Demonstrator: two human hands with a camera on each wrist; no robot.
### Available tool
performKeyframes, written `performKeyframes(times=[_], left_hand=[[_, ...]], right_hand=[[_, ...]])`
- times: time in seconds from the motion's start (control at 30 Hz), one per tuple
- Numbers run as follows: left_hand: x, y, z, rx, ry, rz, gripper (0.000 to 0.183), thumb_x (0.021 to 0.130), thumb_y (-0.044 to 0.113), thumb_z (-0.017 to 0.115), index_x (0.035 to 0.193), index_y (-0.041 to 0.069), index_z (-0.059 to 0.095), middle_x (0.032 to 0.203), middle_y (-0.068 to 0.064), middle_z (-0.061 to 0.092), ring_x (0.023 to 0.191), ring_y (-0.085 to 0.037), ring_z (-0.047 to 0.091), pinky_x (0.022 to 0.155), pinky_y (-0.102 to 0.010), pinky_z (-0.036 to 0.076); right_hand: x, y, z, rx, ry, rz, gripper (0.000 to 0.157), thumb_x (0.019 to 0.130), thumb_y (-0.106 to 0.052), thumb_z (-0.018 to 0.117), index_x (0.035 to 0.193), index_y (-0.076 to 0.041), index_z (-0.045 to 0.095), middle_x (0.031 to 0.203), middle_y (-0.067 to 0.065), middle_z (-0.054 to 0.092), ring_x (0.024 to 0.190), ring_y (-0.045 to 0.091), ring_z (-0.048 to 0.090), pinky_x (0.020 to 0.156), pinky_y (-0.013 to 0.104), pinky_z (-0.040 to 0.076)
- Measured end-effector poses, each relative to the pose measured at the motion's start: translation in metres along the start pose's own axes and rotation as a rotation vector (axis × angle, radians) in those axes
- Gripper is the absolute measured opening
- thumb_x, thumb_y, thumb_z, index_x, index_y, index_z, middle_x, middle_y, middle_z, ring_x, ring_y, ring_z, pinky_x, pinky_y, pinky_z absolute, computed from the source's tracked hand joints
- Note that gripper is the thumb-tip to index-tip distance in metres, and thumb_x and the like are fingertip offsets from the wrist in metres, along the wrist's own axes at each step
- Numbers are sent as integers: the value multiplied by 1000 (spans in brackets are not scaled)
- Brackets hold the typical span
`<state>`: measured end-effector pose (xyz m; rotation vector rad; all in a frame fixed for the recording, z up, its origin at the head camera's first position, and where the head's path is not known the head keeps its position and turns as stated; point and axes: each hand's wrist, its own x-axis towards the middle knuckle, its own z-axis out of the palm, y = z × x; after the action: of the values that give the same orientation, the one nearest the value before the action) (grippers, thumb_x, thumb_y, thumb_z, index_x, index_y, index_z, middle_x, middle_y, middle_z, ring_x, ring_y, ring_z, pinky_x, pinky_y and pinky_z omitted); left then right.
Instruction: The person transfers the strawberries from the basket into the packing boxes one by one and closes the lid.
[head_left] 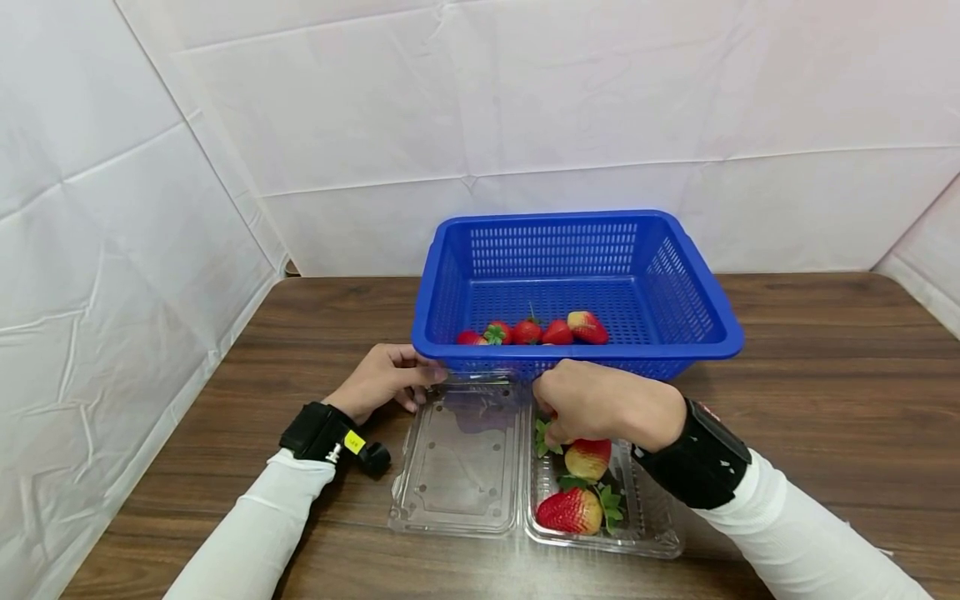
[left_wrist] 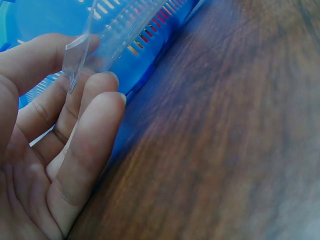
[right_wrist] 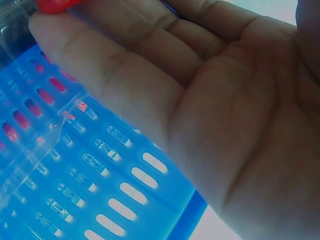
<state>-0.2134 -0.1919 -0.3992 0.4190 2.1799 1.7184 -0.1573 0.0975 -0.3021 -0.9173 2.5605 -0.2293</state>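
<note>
"Head view: where do the strawberries (head_left: pixel 570 510) lie?"

"Two show plainly in the clear box (head_left: pixel 651 525), and green leaves (head_left: pixel 542 435) show beyond them, beside the right thumb. A row of others (head_left: pixel 527 332) lies along the near wall inside the blue basket (head_left: pixel 480 351), which stands just behind the box on the brown wooden table (head_left: pixel 817 383)."

"And the left hand (head_left: pixel 390 379)?"

"It pinches the lid (head_left: pixel 461 475) at its far outer corner; the left wrist view shows the plastic edge between thumb and fingers. The lid lies folded back flat to the left of the box."

"What of the right hand (head_left: pixel 596 404)?"

"It reaches over the far end of the box, its fingers bent downward. The right wrist view shows a red berry (right_wrist: pixel 57 4) at a fingertip, cut off by the picture's edge. Whether the hand grips it, nobody can tell from here."

"And the wrists?"

"Each wears a black band (head_left: pixel 701 458) next to a white sleeve (head_left: pixel 240 533)."
</note>
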Motion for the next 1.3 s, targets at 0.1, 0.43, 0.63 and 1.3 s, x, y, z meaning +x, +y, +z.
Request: performKeyframes(times=[0.1, 0.43, 0.63, 1.3], left_hand=[[0, 0, 0, 6, -1, 3, 25, 86, 22, 73, 102, 2, 69, 81, -7, 68, 63, -19, 61, 51, -27, 58], [-1, -1, 0, 0, -1, -3, 26, 86, 22, 74, 102, 2, 69, 80, -8, 68, 63, -19, 61, 51, -27, 58], [0, -1, 0, -2, 0, -6, 26, 86, 22, 73, 102, 2, 69, 81, -7, 68, 63, -18, 61, 51, -27, 57], [-2, -2, 0, -13, -4, 1, 26, 86, 21, 73, 103, 2, 69, 83, -7, 68, 63, -18, 60, 51, -25, 57]], right_hand=[[0, 0, 0, -3, 0, 0, 26, 79, -16, 78, 70, -12, 54, 61, -5, 42, 55, 10, 39, 51, 25, 31], [0, -1, 1, 17, 11, 8, 25, 78, -16, 79, 68, -13, 57, 56, -7, 47, 51, 8, 44, 48, 24, 33], [-2, -2, -1, 25, -8, 17, 21, 81, -16, 77, 75, -11, 58, 60, -4, 44, 55, 11, 41, 54, 28, 32], [-13, -11, -11, -12, 32, -30, 19, 84, -17, 75, 92, -7, 62, 80, 0, 57, 69, 15, 49, 64, 33, 44]])
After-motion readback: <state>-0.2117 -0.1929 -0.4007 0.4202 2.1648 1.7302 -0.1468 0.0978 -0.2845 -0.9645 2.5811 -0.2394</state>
